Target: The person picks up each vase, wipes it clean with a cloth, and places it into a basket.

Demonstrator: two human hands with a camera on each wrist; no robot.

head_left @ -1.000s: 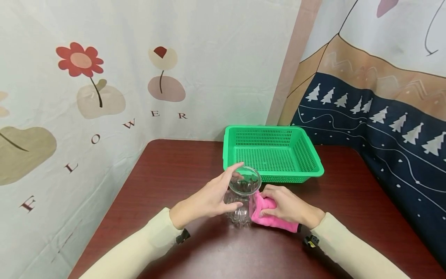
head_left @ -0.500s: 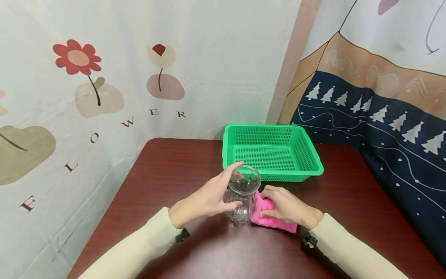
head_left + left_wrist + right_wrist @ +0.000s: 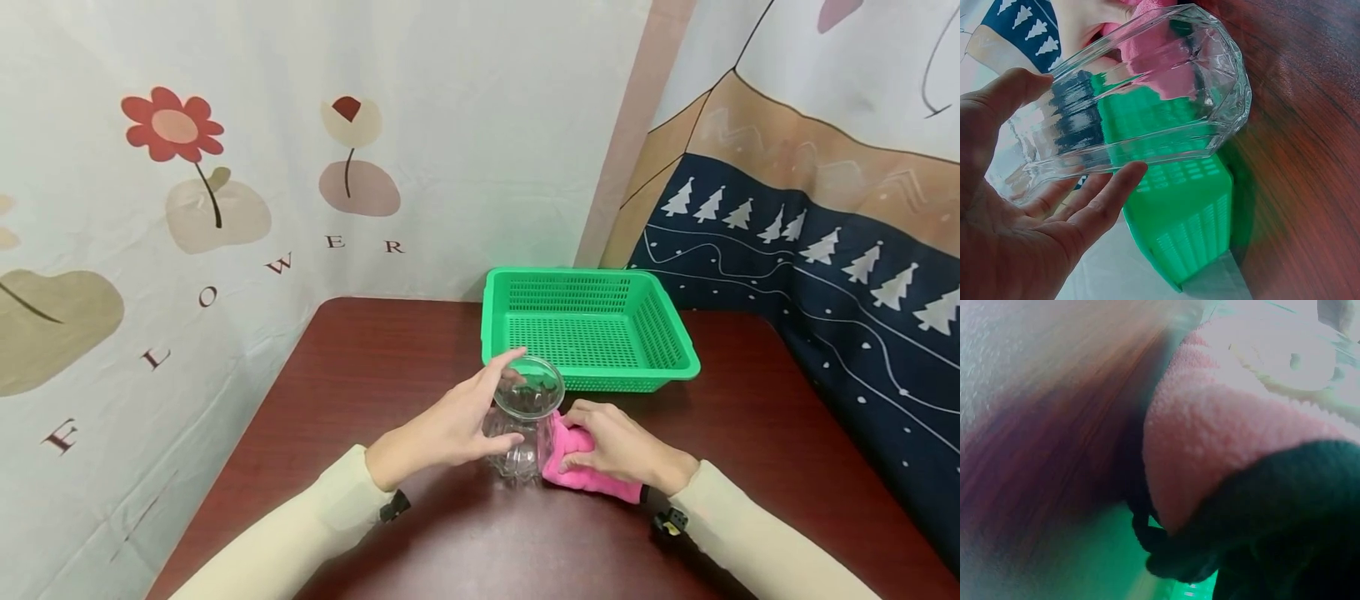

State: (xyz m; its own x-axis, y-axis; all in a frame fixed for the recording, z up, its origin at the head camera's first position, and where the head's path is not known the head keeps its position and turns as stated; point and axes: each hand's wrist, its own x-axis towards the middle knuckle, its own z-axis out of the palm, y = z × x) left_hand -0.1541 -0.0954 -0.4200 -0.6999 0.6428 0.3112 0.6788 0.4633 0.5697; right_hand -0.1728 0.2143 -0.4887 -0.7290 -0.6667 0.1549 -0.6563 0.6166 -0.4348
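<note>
A clear glass vase (image 3: 522,442) with a round flared rim and faceted sides stands upright on the table. My left hand (image 3: 450,423) holds it from the left, thumb on the near side and fingers round the far side below the rim. In the left wrist view the thumb and fingers grip the upper part of the glass vase (image 3: 1160,125). My right hand (image 3: 626,446) grips a bunched pink cloth (image 3: 592,481) and presses it to the vase's right side. Through the glass, the pink cloth (image 3: 1154,56) shows in the left wrist view. The right wrist view shows the fluffy cloth (image 3: 1222,425) close up.
A green perforated plastic basket (image 3: 600,373) stands just behind the vase and the right hand. The dark red wooden table (image 3: 375,358) ends against a printed curtain (image 3: 465,167) at the back. A black band with a small device (image 3: 670,521) sits on the right wrist.
</note>
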